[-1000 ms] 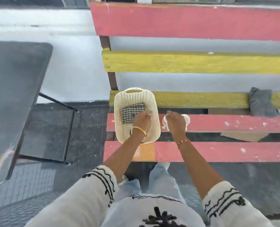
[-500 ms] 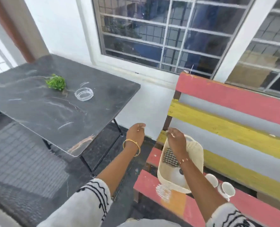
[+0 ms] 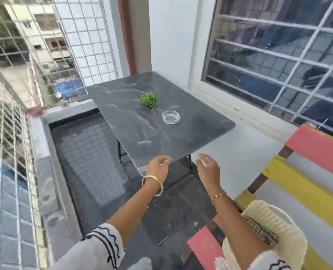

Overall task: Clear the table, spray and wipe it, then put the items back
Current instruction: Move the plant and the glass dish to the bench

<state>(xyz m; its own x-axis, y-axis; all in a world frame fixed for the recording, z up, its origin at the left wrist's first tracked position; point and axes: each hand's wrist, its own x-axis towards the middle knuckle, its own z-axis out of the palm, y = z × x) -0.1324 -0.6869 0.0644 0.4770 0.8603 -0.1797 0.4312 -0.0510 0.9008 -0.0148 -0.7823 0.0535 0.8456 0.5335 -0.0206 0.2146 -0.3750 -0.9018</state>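
Note:
A dark marble-patterned table (image 3: 134, 133) stands ahead. On it sit a small green plant (image 3: 149, 98) and, just to its right, a clear glass dish (image 3: 170, 117). My left hand (image 3: 158, 167) hovers at the table's near corner, fingers loosely curled and holding nothing. My right hand (image 3: 209, 169) is in the air right of that corner, fingers apart and empty. At lower right a cream plastic basket (image 3: 275, 227) with a checked cloth (image 3: 263, 230) inside rests on the bench, partly behind my right forearm.
A red and yellow slatted bench (image 3: 306, 188) fills the right side. A barred window (image 3: 278, 61) runs behind the table. A wire mesh railing (image 3: 11, 114) and a low ledge close off the left. Dark floor (image 3: 95, 172) lies between me and the table.
My view has swung left from the bench to the table. Both hands left the basket and cups and now reach toward the table's near corner, empty.

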